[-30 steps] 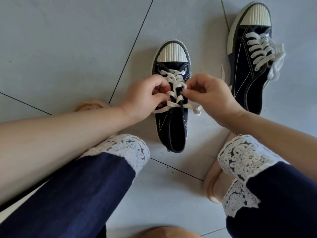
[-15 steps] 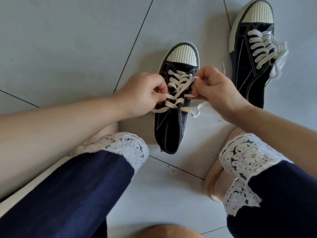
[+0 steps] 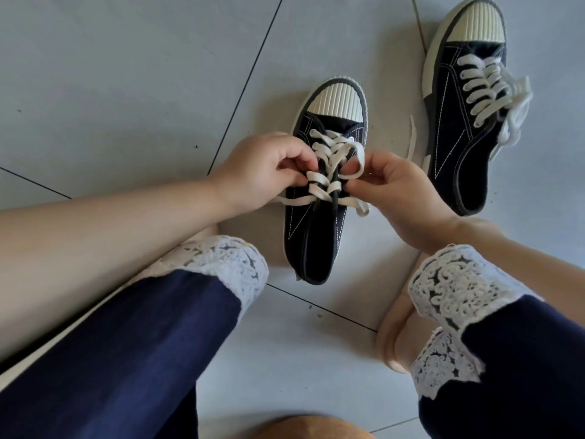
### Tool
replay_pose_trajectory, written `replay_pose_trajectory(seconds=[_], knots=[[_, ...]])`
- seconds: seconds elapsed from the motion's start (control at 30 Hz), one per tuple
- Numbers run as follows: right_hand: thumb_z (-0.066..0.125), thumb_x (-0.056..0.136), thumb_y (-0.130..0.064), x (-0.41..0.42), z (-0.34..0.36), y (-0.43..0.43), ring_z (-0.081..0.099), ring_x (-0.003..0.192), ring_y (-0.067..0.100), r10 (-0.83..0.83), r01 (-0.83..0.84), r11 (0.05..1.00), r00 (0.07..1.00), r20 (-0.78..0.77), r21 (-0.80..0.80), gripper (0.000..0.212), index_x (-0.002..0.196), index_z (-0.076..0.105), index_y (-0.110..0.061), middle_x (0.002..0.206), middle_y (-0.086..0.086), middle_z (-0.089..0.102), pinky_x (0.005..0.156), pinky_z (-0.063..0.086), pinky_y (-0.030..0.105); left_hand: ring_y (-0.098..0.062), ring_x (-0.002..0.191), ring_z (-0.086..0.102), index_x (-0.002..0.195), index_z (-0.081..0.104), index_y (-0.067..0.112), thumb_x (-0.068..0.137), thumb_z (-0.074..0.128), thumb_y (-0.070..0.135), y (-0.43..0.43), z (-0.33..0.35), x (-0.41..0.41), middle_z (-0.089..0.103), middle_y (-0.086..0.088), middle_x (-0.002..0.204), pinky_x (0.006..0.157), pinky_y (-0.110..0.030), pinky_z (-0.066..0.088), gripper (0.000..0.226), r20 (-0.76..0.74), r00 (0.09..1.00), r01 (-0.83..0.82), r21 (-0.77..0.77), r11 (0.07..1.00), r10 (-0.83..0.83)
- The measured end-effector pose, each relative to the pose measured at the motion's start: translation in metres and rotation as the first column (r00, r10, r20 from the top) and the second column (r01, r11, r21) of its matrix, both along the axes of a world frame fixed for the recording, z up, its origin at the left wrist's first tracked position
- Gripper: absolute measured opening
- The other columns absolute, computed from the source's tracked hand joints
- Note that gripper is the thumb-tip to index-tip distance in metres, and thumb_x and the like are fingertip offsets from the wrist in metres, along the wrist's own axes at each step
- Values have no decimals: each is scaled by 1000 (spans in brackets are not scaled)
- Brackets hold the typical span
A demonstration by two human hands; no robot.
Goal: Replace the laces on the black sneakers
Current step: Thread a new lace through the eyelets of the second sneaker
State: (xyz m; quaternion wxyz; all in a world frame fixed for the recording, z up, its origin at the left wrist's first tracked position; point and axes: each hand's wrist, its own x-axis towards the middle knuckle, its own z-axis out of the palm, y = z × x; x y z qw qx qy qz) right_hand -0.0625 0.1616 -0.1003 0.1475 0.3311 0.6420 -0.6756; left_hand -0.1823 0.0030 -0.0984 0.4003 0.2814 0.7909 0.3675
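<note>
2 hands work on 1 of 2 black sneakers on the grey tile floor (image 3: pixel 126 90). The left hand (image 3: pixel 262 172) pinches a lace crossing at the left edge of the near sneaker (image 3: pixel 316 245), which lies between the knees, toe away. Its white lace (image 3: pixel 332 150) loops over to the right hand (image 3: pixel 399 198), which pinches it. The second sneaker (image 3: pixel 459 137), fully laced, lies far right. Since 0.5 s ago the right hand has dropped toward the heel; the left hand has stayed.

Near sneaker (image 3: pixel 316 242): black canvas, white contrast stitching, cream ribbed toe cap (image 3: pixel 337 101), off-white near lace (image 3: pixel 332 147). Far sneaker (image 3: pixel 456 137): same black canvas and white stitching, off-white far lace (image 3: pixel 481 87). Floor (image 3: pixel 126 74): pale grey tiles, dark joint lines. Trousers (image 3: pixel 142 343): navy, white openwork cuffs (image 3: pixel 228 261).
</note>
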Motion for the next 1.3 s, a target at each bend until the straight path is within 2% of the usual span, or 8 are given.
replay_pose_trajectory(seconds=[0.13, 0.27, 0.37, 0.5, 0.7, 0.93, 1.1, 1.3], knots=[[62, 83, 1, -4, 0, 0, 67, 71, 9, -31, 31, 998, 999, -7, 54, 28, 72, 65, -25, 69, -7, 69, 78, 54, 25, 8, 69, 48, 81, 69, 7, 74, 70, 4, 7, 4, -6, 57, 8, 77, 65, -2, 33, 8, -157, 986, 60, 22, 998, -56], [59, 85, 0, -4, 1, 7, 70, 74, 9, 61, -58, 990, 998, -15, 130, 26, 74, 61, -23, 71, -9, 71, 75, 55, 22, -1, 65, 50, 83, 68, 7, 75, 69, 4, 5, 9, -11, 62, 2, 80, 65, -7, 36, 8, -173, 975, 132, -40, 990, -137], [57, 88, -2, -7, 4, 13, 70, 78, 11, 143, -141, 981, 990, -9, 132, 20, 77, 59, -19, 75, -5, 72, 75, 56, 23, -5, 62, 57, 79, 65, 13, 76, 69, 6, 7, 13, -23, 67, -1, 75, 66, -14, 42, 9, -106, 963, 233, -133, 963, -248], [57, 88, -2, -8, 7, 14, 70, 78, 9, 147, -143, 983, 989, -23, 118, 17, 78, 58, -16, 77, -5, 72, 75, 55, 21, 8, 55, 61, 74, 59, 17, 80, 65, 3, 8, 14, -23, 59, 16, 51, 59, -2, 41, 16, 44, 975, 220, -155, 963, -216], [62, 80, 6, -6, 6, 4, 66, 78, 5, 117, -115, 990, 993, -11, 81, 29, 83, 59, -22, 83, -3, 68, 74, 51, 18, -8, 74, 65, 80, 63, 19, 73, 70, -2, -5, 9, -9, 67, 6, 80, 77, -17, 49, 23, 140, 988, 77, -63, 995, -68], [66, 79, -6, -15, 3, 2, 63, 77, 12, 222, -221, 899, 974, 41, 379, 28, 69, 58, -31, 78, -5, 66, 75, 49, 21, 7, 62, 50, 80, 71, 7, 75, 70, 4, 2, 9, -9, 62, 6, 72, 60, 0, 33, 6, -137, 978, 151, -67, 986, -159], [65, 80, -7, -16, 7, 4, 55, 64, -8, 280, -282, 866, 958, 65, 413, 30, 69, 54, -33, 71, -15, 60, 62, 41, 5, -7, 67, 66, 66, 54, 19, 79, 65, -1, 7, 13, -18, 68, -9, 87, 71, -27, 53, 26, 86, 975, 217, -143, 966, -206], [63, 82, -7, -15, 8, 4, 52, 65, 1, 316, -304, 823, 947, 58, 480, 19, 75, 56, -23, 69, -16, 56, 59, 37, 5, 4, 52, 62, 67, 53, 15, 80, 62, -3, 16, 16, -22, 62, 1, 77, 54, -9, 50, 24, 287, 941, 235, -178, 955, -178]])
